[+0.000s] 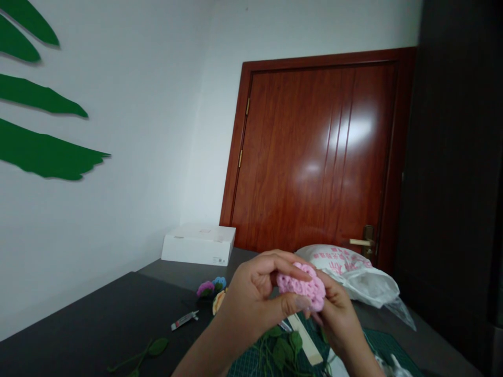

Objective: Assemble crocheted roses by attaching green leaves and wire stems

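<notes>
Lightly pinched in half-closed left hand (255, 288): pink crochet (302, 285).
Likely soft, light; take edge beside right hand (338, 309), grip unclear.

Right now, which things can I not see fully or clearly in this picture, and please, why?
All in the head view:
- Pink crocheted piece: its far side is turned away, and the left hand covers part of the near side.
- Right hand: partly hidden behind the pink crocheted piece.
- Peach flower: partly covered by the left hand.
- Small tube: print too small to read.
- Green wall shapes: cut off by the left edge.
</notes>
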Demonstrator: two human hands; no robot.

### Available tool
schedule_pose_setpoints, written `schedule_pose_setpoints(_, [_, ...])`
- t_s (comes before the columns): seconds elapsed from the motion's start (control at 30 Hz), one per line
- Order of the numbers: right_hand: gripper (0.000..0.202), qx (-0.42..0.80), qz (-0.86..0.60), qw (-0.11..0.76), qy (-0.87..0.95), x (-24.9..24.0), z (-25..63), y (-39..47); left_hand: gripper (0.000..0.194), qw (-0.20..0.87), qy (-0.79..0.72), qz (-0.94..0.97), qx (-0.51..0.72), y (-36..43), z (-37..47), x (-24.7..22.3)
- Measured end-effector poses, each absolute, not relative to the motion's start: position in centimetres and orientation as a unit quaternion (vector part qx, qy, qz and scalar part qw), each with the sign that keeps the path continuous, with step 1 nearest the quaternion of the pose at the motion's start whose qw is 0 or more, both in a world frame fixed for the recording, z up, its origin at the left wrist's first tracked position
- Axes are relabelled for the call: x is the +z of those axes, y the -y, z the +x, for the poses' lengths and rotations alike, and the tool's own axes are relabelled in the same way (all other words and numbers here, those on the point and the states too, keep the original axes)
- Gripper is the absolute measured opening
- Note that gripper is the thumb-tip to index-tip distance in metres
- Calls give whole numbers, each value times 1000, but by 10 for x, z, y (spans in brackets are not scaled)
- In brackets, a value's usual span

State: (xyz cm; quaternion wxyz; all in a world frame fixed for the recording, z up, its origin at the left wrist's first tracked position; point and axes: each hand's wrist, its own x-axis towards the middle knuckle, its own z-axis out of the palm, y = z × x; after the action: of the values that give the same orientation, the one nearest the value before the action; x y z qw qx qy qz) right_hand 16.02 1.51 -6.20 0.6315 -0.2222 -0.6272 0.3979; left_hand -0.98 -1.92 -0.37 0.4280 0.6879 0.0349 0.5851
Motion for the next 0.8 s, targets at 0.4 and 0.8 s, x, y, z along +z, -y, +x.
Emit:
schedule_pose_setpoints(0.4, [29,363,-238,650,623,-56,159,-12,21,503,-20,662,555,22,-9,-3])
schedule_pose_setpoints(0.8, [29,324,-227,646,653,-59,165,-15,12,555,-44,627,545,23,-12,-7])
